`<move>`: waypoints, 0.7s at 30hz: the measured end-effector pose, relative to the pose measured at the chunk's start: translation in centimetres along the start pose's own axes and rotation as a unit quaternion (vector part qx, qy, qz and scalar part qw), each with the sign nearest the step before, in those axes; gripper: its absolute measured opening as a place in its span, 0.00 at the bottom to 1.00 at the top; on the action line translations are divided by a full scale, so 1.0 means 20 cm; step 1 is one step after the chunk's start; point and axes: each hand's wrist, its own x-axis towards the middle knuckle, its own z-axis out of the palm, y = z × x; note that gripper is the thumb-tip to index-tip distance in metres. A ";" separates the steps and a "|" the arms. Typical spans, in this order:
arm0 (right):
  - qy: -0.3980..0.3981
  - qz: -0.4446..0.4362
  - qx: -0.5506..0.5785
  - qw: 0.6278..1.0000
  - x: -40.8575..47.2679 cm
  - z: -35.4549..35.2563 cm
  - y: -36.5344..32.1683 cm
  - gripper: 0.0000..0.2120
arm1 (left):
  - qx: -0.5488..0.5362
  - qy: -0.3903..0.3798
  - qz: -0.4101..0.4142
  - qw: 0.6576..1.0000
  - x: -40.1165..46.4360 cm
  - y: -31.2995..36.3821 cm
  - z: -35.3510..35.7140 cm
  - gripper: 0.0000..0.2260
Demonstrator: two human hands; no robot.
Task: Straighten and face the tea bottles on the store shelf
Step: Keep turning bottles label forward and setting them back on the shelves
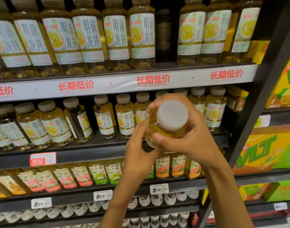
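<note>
A yellow tea bottle [164, 127] with a grey-white cap is tilted toward me in front of the middle shelf [91, 153]. My right hand [188, 137] grips its neck and shoulder, fingers curled over the far side. My left hand [137, 145] holds its lower body from the left. Rows of the same tea bottles [106, 117] stand on the middle shelf, most labels facing out. One bottle [79, 120] left of centre is turned, its label to the side. The top shelf row [91, 41] has a gap [164, 33] right of centre.
Lower shelves hold peach, green and orange labelled bottles [98, 175] and white bottles [157, 199]. Yellow-green drink cartons [264, 150] fill the unit to the right, behind a dark upright post [256, 99]. Price tags [102, 195] sit on the shelf edges.
</note>
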 end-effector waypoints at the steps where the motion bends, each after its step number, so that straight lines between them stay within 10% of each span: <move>1: 0.002 -0.001 -0.003 1.000 0.00 0.00 0.00 0.23 | 0.001 0.000 0.000 1.000 0.00 0.00 0.00 0.32; 21: 0.133 0.107 0.080 0.982 0.11 -0.02 0.01 0.25 | -0.102 -0.083 -0.066 0.989 -0.01 0.10 0.00 0.18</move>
